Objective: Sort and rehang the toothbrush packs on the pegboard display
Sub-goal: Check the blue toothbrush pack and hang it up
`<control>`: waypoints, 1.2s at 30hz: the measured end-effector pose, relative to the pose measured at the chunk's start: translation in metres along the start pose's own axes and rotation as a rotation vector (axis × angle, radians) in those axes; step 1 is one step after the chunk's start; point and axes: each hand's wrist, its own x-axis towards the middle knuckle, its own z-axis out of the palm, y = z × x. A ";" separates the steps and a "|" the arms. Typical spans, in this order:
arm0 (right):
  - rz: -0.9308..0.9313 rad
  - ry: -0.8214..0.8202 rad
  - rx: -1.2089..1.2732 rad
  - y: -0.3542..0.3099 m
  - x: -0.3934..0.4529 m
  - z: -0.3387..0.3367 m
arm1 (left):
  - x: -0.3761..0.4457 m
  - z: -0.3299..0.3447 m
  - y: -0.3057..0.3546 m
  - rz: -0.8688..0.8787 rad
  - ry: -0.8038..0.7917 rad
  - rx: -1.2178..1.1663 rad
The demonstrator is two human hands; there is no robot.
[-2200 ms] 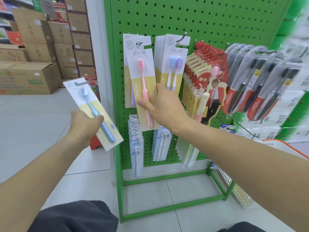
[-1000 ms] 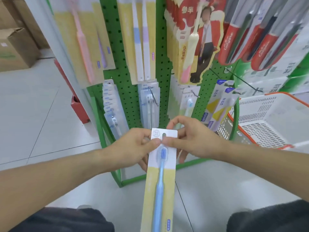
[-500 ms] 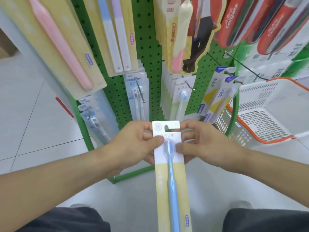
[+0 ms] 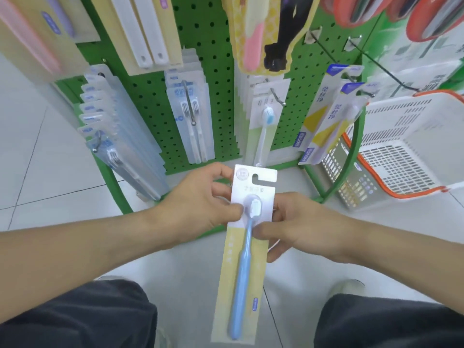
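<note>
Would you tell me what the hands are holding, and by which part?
Both hands, left and right, pinch the blue toothbrush pack at its upper card, beside the brush head.

Bare forearms with no sleeves in view, and dark charcoal trousers point(image 4: 82, 320) over both knees.

Only one view on my end: head cam, wide-angle, pitched forward and steeply down. Both forearms enter from 7 and 5 o'clock, dark trouser knees fill the bottom corners. It's close in: the green pegboard point(image 4: 213, 41) takes the upper half from 10 to 1 o'clock, its hanging packs cropped at the top edge. White basket point(image 4: 401, 146) sits at 3 o'clock, tiled floor point(image 4: 37, 159) at 9. Edges bend with lens distortion. No second view to overlap.
</note>
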 end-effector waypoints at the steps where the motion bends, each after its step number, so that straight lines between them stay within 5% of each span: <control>1: 0.009 0.018 0.014 0.000 0.003 0.002 | 0.003 0.001 -0.001 0.001 0.024 -0.004; 13: -0.089 0.086 -0.074 -0.035 0.044 0.021 | -0.026 -0.018 -0.026 -0.119 -0.009 0.019; 23: 0.003 -0.002 -0.008 -0.024 0.012 0.012 | -0.028 -0.014 -0.021 -0.019 -0.053 -0.118; 31: -0.129 0.217 0.009 -0.003 0.000 0.031 | -0.024 -0.004 -0.020 0.111 -0.082 0.050; 36: -0.122 0.137 0.056 -0.004 0.005 0.043 | -0.031 -0.011 -0.023 0.092 0.014 -0.007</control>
